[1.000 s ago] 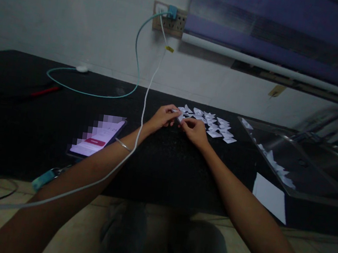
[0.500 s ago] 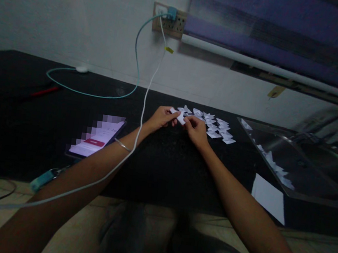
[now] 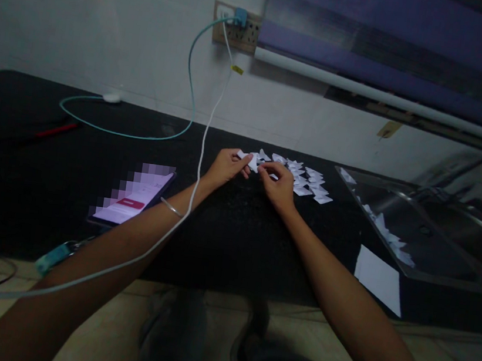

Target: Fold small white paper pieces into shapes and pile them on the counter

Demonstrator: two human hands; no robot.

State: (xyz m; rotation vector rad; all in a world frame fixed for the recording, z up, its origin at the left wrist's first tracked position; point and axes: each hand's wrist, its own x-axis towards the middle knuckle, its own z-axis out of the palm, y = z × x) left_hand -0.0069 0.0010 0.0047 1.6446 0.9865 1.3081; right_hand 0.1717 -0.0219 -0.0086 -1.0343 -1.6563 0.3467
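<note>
Between my hands, above the black countertop (image 3: 232,244), is a small folded piece of white paper (image 3: 252,162). My left hand (image 3: 228,167) pinches it between thumb and fingers from the left. My right hand (image 3: 278,182) has its thumb and fingertips closed at the paper's right corner; the exact contact is too small to make out clearly. Just behind and to the right of my hands lie several folded white paper boats (image 3: 307,183) in rows, partly covered by my right hand.
A stack of white paper (image 3: 379,280) lies by the steel sink (image 3: 441,242), with more folded paper (image 3: 388,230) along the sink's edge. At left are a lit phone (image 3: 132,199) and a teal key fob (image 3: 53,257). A white cable (image 3: 202,157) hangs across my left forearm.
The folded paper has turned between my fingers and now shows a more pointed, triangular outline. Both hands stay in nearly the same place; the whole view has shifted slightly.
</note>
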